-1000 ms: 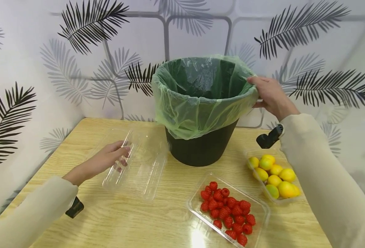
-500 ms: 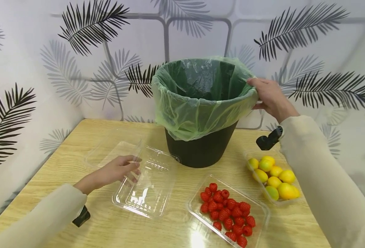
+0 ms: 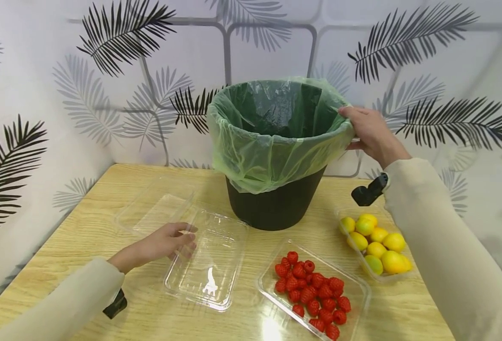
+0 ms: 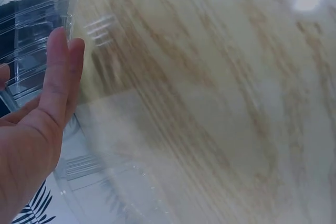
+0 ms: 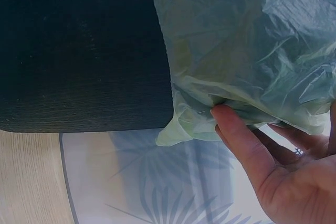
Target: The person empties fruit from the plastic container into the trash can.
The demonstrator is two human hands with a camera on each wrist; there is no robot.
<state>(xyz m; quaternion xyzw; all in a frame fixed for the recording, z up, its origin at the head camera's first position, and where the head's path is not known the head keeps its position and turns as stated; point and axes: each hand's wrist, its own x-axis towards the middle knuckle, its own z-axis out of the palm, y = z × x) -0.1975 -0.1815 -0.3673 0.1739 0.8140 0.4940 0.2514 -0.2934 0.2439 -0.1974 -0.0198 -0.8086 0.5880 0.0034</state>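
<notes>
A black bin (image 3: 272,208) lined with a green plastic bag (image 3: 268,158) stands at the back of the table. At its right rim, my right hand (image 3: 372,132) grips the lined edge; fingers lie under the bag's overhang in the right wrist view. My left hand (image 3: 165,246) is at the left edge of a clear plastic box (image 3: 208,279), which sits on the table in front of the bin. In the left wrist view, the straight fingers (image 4: 55,82) appear to touch the clear plastic. Behind that hand lies a second clear plastic piece (image 3: 148,199), perhaps another box.
A clear box of raspberries (image 3: 308,289) sits at the front right of the table (image 3: 140,308). Farther right, a clear box of yellow and greenish lemons (image 3: 376,246) lies partly under my right forearm. A patterned wall (image 3: 140,113) stands close behind the bin.
The clear box has come down from a tilted position to lie flat, shifting right and toward me, away from the second piece. My left hand followed and its fingers loosened. The right hand stayed put.
</notes>
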